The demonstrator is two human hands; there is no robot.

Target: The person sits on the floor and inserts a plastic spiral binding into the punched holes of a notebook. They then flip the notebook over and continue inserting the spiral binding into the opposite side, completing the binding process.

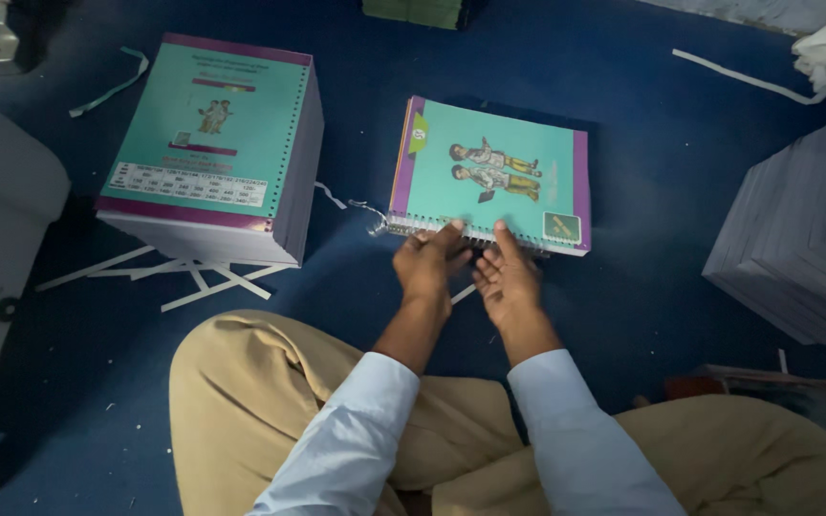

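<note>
Grip of left hand (pixel 427 263): fingertips pressed on wire spiral binding (pixel 413 227) at near edge of teal notebook (pixel 489 177), closed on nothing. Right hand (pixel 506 279): open, palm up, fingers touching same edge; possibly under the spiral, view dim. Notebook flat on blue floor (pixel 642 191), just ahead of crossed legs. Stack of punched teal-covered books (pixel 217 148) well to left; white paper stack (pixel 800 239) right.

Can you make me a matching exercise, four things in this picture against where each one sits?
Things:
1. book stack
2. spiral book
3. white sheets
4. paper strips

Places:
A. far right on the floor
B. under the edge of the left pile
C. at both hands' fingertips
D. upper left on the blue floor

Pairs: 1-D, 2-C, 3-A, 4-B
</note>
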